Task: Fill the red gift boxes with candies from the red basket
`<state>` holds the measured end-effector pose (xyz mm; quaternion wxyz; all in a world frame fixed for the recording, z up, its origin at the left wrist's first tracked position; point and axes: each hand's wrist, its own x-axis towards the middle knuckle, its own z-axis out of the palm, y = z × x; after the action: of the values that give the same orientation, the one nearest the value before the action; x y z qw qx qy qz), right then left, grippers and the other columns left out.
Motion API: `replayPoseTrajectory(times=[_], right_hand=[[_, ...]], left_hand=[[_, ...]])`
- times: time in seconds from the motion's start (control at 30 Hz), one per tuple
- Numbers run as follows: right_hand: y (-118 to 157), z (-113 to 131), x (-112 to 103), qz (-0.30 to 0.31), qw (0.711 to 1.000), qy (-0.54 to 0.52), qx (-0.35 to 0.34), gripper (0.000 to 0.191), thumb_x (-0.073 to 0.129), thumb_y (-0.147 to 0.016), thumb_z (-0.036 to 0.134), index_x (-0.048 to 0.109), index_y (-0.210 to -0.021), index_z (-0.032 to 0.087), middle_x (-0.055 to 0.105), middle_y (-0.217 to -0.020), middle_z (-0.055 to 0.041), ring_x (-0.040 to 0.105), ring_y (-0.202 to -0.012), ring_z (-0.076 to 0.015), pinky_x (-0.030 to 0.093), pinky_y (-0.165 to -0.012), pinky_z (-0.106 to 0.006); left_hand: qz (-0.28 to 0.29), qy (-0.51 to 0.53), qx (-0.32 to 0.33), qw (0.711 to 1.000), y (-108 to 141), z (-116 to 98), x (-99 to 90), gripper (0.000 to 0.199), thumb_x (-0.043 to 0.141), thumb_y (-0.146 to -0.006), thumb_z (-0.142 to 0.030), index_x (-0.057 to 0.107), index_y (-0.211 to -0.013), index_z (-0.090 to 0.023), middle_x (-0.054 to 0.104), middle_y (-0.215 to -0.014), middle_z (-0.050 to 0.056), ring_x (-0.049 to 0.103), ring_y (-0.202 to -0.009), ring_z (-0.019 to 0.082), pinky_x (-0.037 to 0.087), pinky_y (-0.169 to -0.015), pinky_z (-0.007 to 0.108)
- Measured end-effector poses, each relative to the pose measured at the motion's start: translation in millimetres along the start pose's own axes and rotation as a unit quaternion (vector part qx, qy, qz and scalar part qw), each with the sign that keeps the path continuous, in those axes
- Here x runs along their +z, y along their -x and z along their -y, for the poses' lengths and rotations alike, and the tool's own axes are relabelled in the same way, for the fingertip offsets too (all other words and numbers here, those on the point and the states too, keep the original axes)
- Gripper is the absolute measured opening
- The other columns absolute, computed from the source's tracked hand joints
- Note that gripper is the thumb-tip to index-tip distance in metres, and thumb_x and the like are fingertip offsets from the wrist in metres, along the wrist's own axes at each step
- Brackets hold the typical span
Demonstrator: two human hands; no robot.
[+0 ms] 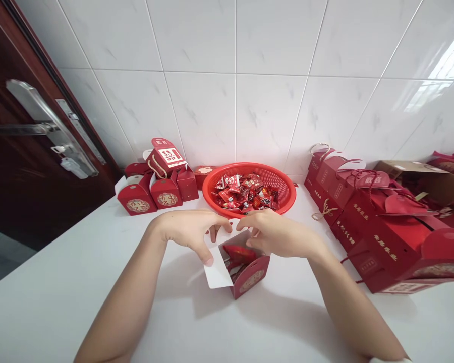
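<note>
A red cardboard candy box [252, 276] with a gold emblem stands on the table in front of me, its top unfolded. Red-wrapped sweets [239, 254] lie inside it. The thumb of my left hand [192, 231] presses on the white inside of a side flap [217, 272], while its fingers curl over the far flap. My right hand [269, 231] bends its fingers around the far right edge, the thumb close to the opening. Part of the far flap is hidden by my fingers. Just beyond stands a red plastic basket [287, 194] of wrapped sweets [245, 189].
Several red gift boxes [138, 201] are grouped at the back left against the tiled wall [200, 111]. A long row of larger red boxes [366, 227] lines the right side, near an open brown carton [395, 166]. A dark door [7, 166] with a metal handle is at the left.
</note>
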<state>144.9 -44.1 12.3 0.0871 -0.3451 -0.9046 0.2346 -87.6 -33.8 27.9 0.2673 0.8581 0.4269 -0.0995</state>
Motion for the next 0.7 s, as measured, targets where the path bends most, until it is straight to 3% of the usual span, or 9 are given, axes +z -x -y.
replayPoseTrajectory(times=[0.1, 0.27, 0.43, 0.57, 0.7], right_hand=[[2, 2, -2, 0.003, 0.999, 0.029, 0.032, 0.036, 0.056, -0.087, 0.008, 0.069, -0.119, 0.017, 0.069, -0.106, -0.0096, 0.061, -0.088, -0.0186, 0.037, -0.064, -0.024], [-5, 9, 1, 0.15, 0.985, 0.08, -0.033, 0.023, 0.051, -0.088, 0.01, 0.071, -0.08, 0.017, 0.061, -0.074, -0.0007, 0.047, -0.064, -0.0118, 0.028, -0.056, -0.026], [-17, 13, 15, 0.266, 0.963, 0.037, -0.032, 0.033, 0.057, -0.095, 0.035, 0.065, -0.068, 0.017, 0.056, -0.064, 0.002, 0.044, -0.059, -0.0101, 0.03, -0.057, -0.026], [-19, 18, 22, 0.242, 0.967, 0.08, -0.002, 0.044, 0.056, -0.094, 0.041, 0.054, -0.058, 0.017, 0.052, -0.058, 0.0009, 0.042, -0.055, -0.0111, 0.028, -0.054, -0.027], [-18, 15, 20, 0.181, 0.978, 0.097, 0.021, 0.025, 0.053, -0.087, 0.022, 0.059, -0.064, 0.016, 0.054, -0.062, -0.0011, 0.04, -0.053, -0.0112, 0.027, -0.052, -0.028]], left_hand=[[0.02, 0.027, -0.021, 0.999, 1, -2, -1.2, 0.081, 0.084, -0.06, -0.042, 0.058, -0.134, -0.022, 0.072, -0.111, 0.005, 0.066, -0.102, 0.024, 0.052, -0.086, 0.03], [0.017, 0.013, -0.03, 0.999, 2, -10, -4.2, 0.076, 0.083, -0.06, -0.043, 0.061, -0.129, -0.021, 0.071, -0.109, 0.005, 0.064, -0.105, 0.026, 0.05, -0.086, 0.029], [0.034, 0.0, -0.029, 0.999, 1, -10, -4.1, 0.076, 0.083, -0.061, -0.041, 0.059, -0.13, -0.022, 0.071, -0.111, 0.004, 0.064, -0.106, 0.025, 0.05, -0.086, 0.028], [0.04, -0.005, -0.025, 0.999, -1, -8, -3.4, 0.081, 0.083, -0.063, -0.041, 0.055, -0.137, -0.021, 0.07, -0.115, 0.005, 0.064, -0.106, 0.025, 0.05, -0.087, 0.029], [0.025, 0.0, -0.019, 0.999, -1, -9, -2.3, 0.083, 0.083, -0.061, -0.043, 0.057, -0.137, -0.021, 0.071, -0.112, 0.004, 0.064, -0.105, 0.026, 0.05, -0.085, 0.029]])
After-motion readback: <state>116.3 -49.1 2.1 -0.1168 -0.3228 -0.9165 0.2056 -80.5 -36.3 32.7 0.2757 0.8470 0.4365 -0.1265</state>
